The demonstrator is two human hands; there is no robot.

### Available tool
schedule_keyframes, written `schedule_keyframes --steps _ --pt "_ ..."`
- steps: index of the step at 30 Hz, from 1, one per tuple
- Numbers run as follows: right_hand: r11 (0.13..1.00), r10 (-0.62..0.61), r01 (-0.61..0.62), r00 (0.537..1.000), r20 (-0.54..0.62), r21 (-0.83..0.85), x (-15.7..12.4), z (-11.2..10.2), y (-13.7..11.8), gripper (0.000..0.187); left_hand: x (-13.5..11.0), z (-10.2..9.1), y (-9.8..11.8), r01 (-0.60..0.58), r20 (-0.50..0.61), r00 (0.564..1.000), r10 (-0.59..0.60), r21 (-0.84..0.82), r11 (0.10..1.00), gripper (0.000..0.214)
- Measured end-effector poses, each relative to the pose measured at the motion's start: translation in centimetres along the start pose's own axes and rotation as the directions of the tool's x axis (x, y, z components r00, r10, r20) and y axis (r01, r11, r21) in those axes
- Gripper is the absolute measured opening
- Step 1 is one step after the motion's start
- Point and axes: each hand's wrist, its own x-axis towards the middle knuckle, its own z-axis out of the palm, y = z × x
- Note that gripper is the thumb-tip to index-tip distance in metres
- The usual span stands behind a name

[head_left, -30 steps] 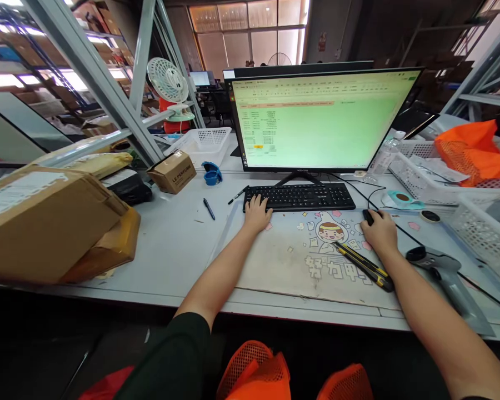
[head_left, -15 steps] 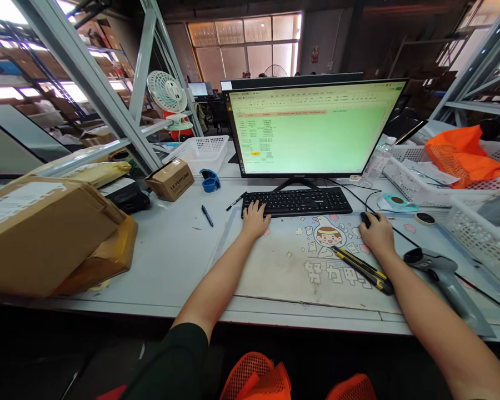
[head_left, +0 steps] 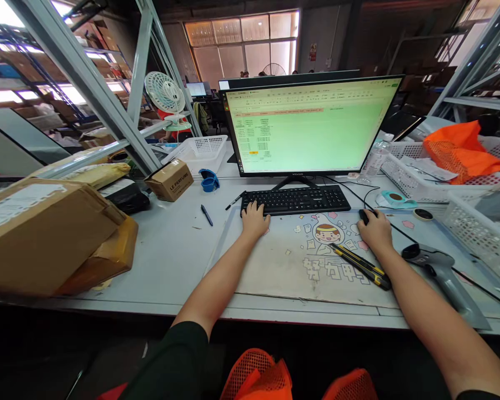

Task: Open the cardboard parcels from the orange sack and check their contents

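Observation:
My left hand (head_left: pixel 255 222) rests on the left end of the black keyboard (head_left: pixel 304 200), fingers spread over its keys. At the right, my right hand (head_left: pixel 375 232) is curled over a dark computer mouse (head_left: pixel 364 216), most of which the palm and fingers cover. Behind the keyboard stands a monitor (head_left: pixel 312 133) with a spreadsheet on its screen. Yellow and black utility knives (head_left: pixel 360 266) lie on the printed desk mat (head_left: pixel 270 272), left of my right forearm. A grey barcode scanner (head_left: pixel 445 278) lies to the right of that forearm.
Cardboard boxes (head_left: pixel 45 233) are piled at the left edge. A small carton (head_left: pixel 169 180), a blue-lidded container (head_left: pixel 209 181) and a pen (head_left: pixel 206 215) lie nearer the middle. White baskets (head_left: pixel 483 233) crowd the right side, beside a plastic bottle (head_left: pixel 377 158) and tape roll (head_left: pixel 395 199).
The whole view has shifted very slightly. Both hands stay where they were, the left on the keyboard and the right on the mouse.

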Motion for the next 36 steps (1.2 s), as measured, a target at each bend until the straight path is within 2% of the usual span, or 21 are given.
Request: schedule_keyframes --steps 5,10,14,19,26,36 --pt "1.0 -0.008 0.008 1.0 -0.003 0.009 0.0 -0.1 -0.1 0.06 0.0 -0.2 0.0 -0.006 -0.005 1.0 0.006 -0.005 1.0 0.059" --pt "0.999 0.036 -0.036 0.999 0.035 -0.014 -0.3 -0.8 -0.3 0.061 -0.1 -0.3 0.1 -0.004 0.015 1.0 0.005 -0.028 1.0 0.059" --pt "0.999 0.032 -0.032 0.999 -0.011 -0.006 -0.3 -1.3 -0.6 0.06 -0.1 -0.3 0.2 -0.01 0.032 0.999 0.011 -0.056 0.998 0.059" --pt "0.999 -0.043 0.043 0.999 -0.032 0.009 -0.2 -0.6 0.0 0.059 -0.3 -0.7 0.4 0.009 0.036 0.999 -0.006 -0.067 0.998 0.059" --pt "0.999 -0.024 0.026 0.999 -0.049 0.035 0.0 0.6 1.0 0.061 -0.2 -0.6 0.5 0.025 0.035 0.999 -0.023 -0.049 0.998 0.059" --pt "1.0 -0.031 0.031 0.999 -0.019 0.002 -0.1 -0.2 0.6 0.06 -0.3 -0.4 0.4 -0.038 0.072 0.997 0.042 -0.06 0.997 0.066"
